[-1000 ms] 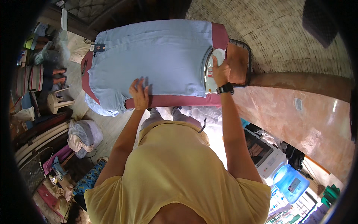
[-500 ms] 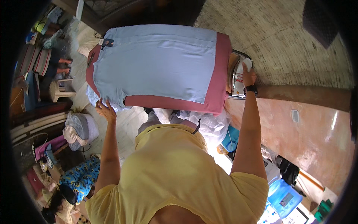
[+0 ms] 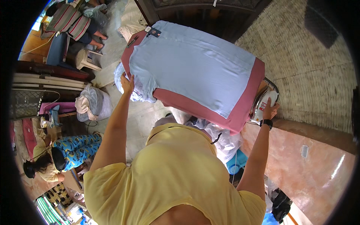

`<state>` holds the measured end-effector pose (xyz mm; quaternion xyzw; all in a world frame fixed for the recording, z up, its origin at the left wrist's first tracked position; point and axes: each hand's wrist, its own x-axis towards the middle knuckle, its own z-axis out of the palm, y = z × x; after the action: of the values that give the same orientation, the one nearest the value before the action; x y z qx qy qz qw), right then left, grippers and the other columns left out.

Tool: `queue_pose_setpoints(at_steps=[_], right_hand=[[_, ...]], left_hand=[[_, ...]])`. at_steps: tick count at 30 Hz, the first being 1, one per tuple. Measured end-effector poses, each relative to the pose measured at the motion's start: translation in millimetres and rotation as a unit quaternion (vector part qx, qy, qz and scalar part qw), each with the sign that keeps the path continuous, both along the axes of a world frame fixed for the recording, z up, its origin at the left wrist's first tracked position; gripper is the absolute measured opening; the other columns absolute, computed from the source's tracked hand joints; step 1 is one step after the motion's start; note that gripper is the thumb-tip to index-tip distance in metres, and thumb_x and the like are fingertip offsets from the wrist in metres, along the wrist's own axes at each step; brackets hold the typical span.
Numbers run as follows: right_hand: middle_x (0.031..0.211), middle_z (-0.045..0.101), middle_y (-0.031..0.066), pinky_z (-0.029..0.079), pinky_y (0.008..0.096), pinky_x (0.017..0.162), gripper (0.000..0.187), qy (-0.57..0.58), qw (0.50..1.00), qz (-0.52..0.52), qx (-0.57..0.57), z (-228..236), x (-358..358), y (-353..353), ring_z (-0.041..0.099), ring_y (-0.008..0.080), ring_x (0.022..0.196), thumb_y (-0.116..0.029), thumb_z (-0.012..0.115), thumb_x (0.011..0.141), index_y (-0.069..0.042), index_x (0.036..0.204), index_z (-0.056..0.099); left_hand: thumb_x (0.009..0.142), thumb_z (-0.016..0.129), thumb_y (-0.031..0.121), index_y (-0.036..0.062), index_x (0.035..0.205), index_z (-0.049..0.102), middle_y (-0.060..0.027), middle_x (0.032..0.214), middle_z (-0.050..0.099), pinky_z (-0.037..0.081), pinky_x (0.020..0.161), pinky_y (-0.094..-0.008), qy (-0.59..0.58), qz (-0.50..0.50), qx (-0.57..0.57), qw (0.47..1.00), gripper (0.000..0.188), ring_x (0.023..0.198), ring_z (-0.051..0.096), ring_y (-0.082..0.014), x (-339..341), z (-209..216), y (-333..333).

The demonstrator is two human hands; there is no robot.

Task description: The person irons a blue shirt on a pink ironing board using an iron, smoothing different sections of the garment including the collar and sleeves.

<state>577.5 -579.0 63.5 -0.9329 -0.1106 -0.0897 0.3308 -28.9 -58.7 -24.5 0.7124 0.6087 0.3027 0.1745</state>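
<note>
My right fingers (image 3: 275,109) grip the white-and-silver iron (image 3: 260,112), moved to frame right, freeing the light-blue cloth shirt (image 3: 195,63); left fingers (image 3: 124,79) spread by its sleeve (image 3: 145,79).

Left hand (image 3: 127,85): pointing far with uncurled fingers.
Right hand (image 3: 270,111): gripping at right.
Right arm (image 3: 256,153): slanting far-right.

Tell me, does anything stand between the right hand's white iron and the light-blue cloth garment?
Nothing visible blocks the way: a strip of maroon cloth cover separates the white iron from the light-blue garment.
</note>
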Motion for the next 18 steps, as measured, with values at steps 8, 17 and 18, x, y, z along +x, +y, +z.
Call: queue_pose_setpoints(at_steps=[8,17,18], right_hand=[[0.112,0.057,0.0210,0.044,0.0540,0.089,0.052,-0.119,0.958,0.021,-0.262,3,-81,29,0.052,0.0430,0.108,-0.051,0.065,0.088,-0.004,0.108,0.058],[0.100,0.065,0.0221,0.043,0.0574,0.090,0.035,0.085,0.987,0.035,-0.131,-87,-212,76,0.058,0.0421,0.103,-0.031,0.062,0.087,0.002,0.102,0.060],[0.094,0.065,0.0222,0.045,0.0571,0.086,0.030,0.032,0.985,0.021,-0.167,-88,-214,82,0.059,0.0423,0.099,-0.024,0.059,0.086,0.003,0.099,0.058]], left_hand=[[0.079,0.078,0.040,0.0055,0.105,0.055,-0.0126,0.094,0.065,0.044,0.089,-0.0508,0.102,0.020,-0.151,0.983,0.049,0.108,0.055,-0.0377,29,3,32],[0.095,0.069,0.025,0.0004,0.085,0.060,0.0007,0.070,0.053,0.041,0.060,-0.0284,-0.266,-0.060,-0.097,0.957,0.028,0.065,0.047,-0.0107,25,17,-4],[0.096,0.067,0.025,0.0013,0.087,0.061,0.0030,0.070,0.053,0.039,0.059,-0.0263,-0.322,-0.073,-0.134,0.934,0.026,0.064,0.046,-0.0084,22,21,-6]])
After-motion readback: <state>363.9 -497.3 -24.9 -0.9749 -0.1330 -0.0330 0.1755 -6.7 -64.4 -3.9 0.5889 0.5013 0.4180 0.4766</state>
